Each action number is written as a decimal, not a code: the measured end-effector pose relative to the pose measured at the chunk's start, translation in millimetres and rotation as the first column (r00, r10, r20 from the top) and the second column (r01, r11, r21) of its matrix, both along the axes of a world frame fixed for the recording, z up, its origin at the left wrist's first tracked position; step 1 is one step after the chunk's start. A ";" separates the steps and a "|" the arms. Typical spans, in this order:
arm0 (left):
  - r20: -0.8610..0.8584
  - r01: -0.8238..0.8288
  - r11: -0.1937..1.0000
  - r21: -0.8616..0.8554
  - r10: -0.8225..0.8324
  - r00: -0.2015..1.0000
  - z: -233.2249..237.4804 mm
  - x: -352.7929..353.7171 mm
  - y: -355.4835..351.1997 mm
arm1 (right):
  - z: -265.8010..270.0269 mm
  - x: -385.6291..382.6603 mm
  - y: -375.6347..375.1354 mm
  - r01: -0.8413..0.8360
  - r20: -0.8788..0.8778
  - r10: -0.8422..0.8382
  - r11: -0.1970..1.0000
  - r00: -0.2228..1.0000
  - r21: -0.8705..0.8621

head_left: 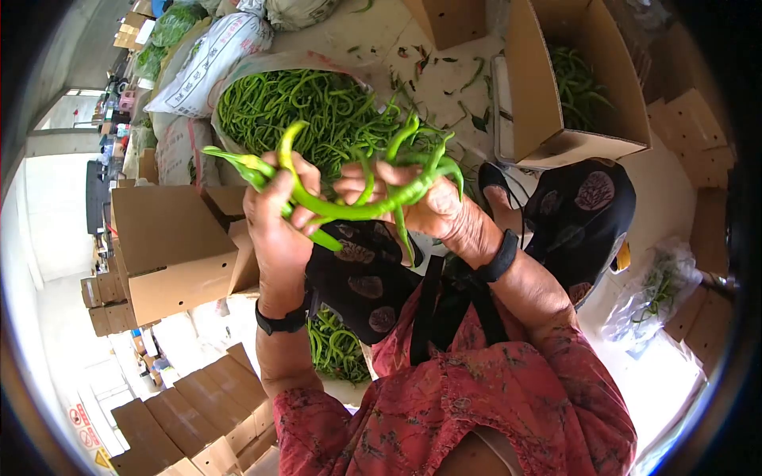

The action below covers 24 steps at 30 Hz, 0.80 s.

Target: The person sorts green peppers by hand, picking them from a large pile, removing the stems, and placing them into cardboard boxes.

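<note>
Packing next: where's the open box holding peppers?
Head view, upper right: the cardboard box stands just right of the big sack of green peppers.

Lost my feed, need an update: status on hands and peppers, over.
Left hand and right hand both shut on peppers. Bunch held up, full sack beyond. Nothing in the way.

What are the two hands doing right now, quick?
Left hand: closed, gripping a bunch of long curved green chilli peppers.
Right hand: closed, gripping the other end of the same bunch.
</note>
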<state>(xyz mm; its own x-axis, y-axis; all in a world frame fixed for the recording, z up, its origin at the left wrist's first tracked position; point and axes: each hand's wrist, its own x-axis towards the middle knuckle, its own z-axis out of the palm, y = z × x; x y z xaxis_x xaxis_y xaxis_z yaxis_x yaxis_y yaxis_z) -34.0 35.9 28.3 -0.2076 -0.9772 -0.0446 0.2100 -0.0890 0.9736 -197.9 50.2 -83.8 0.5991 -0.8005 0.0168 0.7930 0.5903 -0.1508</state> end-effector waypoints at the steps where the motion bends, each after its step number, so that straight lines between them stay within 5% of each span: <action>1: 0.042 0.028 1.000 0.007 -0.029 0.999 0.1 0.5 7.0 | -0.4 3.8 -9.7 -0.022 0.132 0.025 1.000 0.991 -0.021; 3: 0.139 0.106 0.994 -0.004 -0.104 0.985 0.5 -0.3 17.2 | 5.6 3.8 -11.2 0.014 0.059 -0.017 0.999 0.998 0.046; 7: 0.221 0.084 0.985 -0.153 -0.049 0.974 2.0 5.7 28.1 | 8.4 -7.0 -22.6 0.168 0.071 -0.162 0.980 0.984 -0.101; 8: 0.176 -0.097 0.981 -0.167 0.127 0.976 2.6 6.1 30.1 | 8.6 -12.2 -24.2 0.168 0.076 -0.160 0.980 0.984 -0.103; 12: 0.127 -0.217 0.959 -0.184 0.242 0.962 22.5 69.5 28.5 | 6.8 -34.7 -29.7 0.210 0.006 -0.211 0.972 0.978 -0.104; 14: -0.144 -0.275 0.943 -0.186 0.251 0.957 33.0 89.6 23.4 | 6.3 -41.8 -35.2 0.265 -0.027 -0.269 0.959 0.963 -0.101; 16: -0.236 -0.035 0.992 -0.122 0.005 0.972 37.1 141.5 23.3 | 4.2 -51.4 -39.9 0.258 0.030 -0.256 0.960 0.966 -0.109; 17: -0.132 -0.029 0.994 -0.105 0.015 0.991 34.8 159.4 28.3 | 6.2 -57.1 -39.3 0.274 0.014 -0.274 0.954 0.962 -0.124; 18: -0.012 -0.237 0.972 -0.008 0.237 0.972 24.5 189.4 37.1 | 7.0 -61.3 -38.7 0.281 0.006 -0.283 0.951 0.959 -0.126; 20: 0.391 -0.279 0.960 0.011 0.252 0.885 9.4 213.7 54.1 | 9.7 -71.0 -37.8 0.308 -0.043 -0.316 0.942 0.948 -0.133; 24: 0.826 -0.374 0.889 0.262 -0.007 0.563 -34.3 260.5 99.1 | 9.2 -89.4 -36.2 0.317 -0.021 -0.323 0.939 0.946 -0.135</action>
